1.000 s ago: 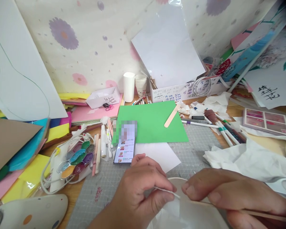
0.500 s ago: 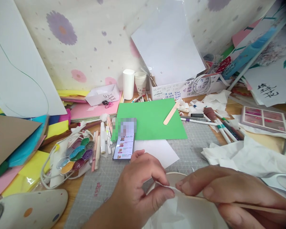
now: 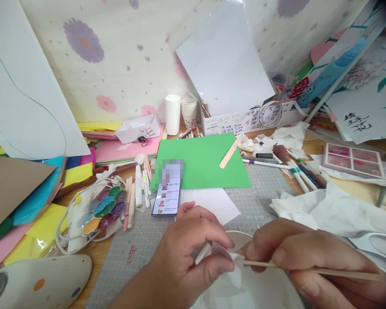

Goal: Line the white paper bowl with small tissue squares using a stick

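My left hand (image 3: pixel 183 253) is closed, pinching a small piece of thin white paper (image 3: pixel 233 277) between thumb and forefinger. Between the fingers of my right hand (image 3: pixel 321 249) lies a thin wooden stick (image 3: pixel 337 272), its tip touching or close to the pinched paper. Under both hands is a pale, round-edged object (image 3: pixel 263 292); most of it is covered, so its kind is unclear. Beyond my hands are a white sheet (image 3: pixel 217 206), a lit phone (image 3: pixel 167 199) and a green sheet (image 3: pixel 199 159) with a flat wooden craft stick (image 3: pixel 230 152) on it.
A grey cutting mat (image 3: pixel 128 262) covers the middle of the wooden table. Left are a paint palette (image 3: pixel 106 208), a cable and coloured papers. Markers (image 3: pixel 299 176), crumpled tissue (image 3: pixel 334 206) and white-handled scissors (image 3: pixel 376 242) lie right. Paper cups (image 3: pixel 189 112) stand at the back.
The pinched paper now stands up more between my left fingers. My right fingertips have drawn back slightly, and more of the wooden stick's tip shows beside the paper.
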`<state>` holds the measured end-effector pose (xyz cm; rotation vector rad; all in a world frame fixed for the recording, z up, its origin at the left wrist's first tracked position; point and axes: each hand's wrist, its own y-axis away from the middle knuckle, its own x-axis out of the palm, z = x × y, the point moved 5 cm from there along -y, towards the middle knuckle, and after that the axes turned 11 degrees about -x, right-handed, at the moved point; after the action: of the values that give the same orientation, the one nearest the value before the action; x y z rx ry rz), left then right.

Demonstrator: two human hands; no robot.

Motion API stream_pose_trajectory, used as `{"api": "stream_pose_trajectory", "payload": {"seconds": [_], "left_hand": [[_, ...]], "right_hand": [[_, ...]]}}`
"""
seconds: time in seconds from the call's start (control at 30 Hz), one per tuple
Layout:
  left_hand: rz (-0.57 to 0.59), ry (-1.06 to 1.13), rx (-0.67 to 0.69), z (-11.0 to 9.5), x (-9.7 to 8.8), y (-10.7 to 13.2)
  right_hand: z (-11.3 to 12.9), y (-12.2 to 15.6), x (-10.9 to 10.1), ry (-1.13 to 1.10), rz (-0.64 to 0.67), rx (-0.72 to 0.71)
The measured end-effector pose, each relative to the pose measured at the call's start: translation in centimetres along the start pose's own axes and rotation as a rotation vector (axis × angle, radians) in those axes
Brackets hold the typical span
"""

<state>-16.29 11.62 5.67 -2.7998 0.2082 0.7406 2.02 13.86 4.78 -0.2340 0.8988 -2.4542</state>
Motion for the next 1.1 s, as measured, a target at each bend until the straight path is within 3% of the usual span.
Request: {"api": "stream_pose_trajectory", "payload": {"seconds": [0.13, 0.23, 0.43, 0.63, 0.93, 1.1], "left_hand": [[-0.033, 0.096, 0.000, 0.4, 0.1, 0.2], [-0.115, 0.132, 0.016, 0.6, -0.3, 0.5], [-0.214, -0.092, 0.175, -0.4, 0.2, 1.2], [-0.173, -0.073, 0.134, -0.2, 1.5, 0.8], [-0.062, -0.130, 0.086, -1.4, 0.4, 0.3], [-0.043, -0.115, 0.080, -1.6, 1.0, 0.4]], "right_hand": [[0.0, -0.1, -0.3, 0.012, 0.034, -0.024], [-0.2, 0.4, -0.8, 0.020, -0.024, -0.028], [-0.2, 0.9, -1.1, 0.011, -0.060, -0.014], [0.4, 0.3, -0.2, -0.005, 0.018, -0.043], [0.7, 0.2, 0.0, 0.037, 0.049, -0.063], [0.4, 0.1, -0.4, 0.037, 0.033, -0.044]]}}
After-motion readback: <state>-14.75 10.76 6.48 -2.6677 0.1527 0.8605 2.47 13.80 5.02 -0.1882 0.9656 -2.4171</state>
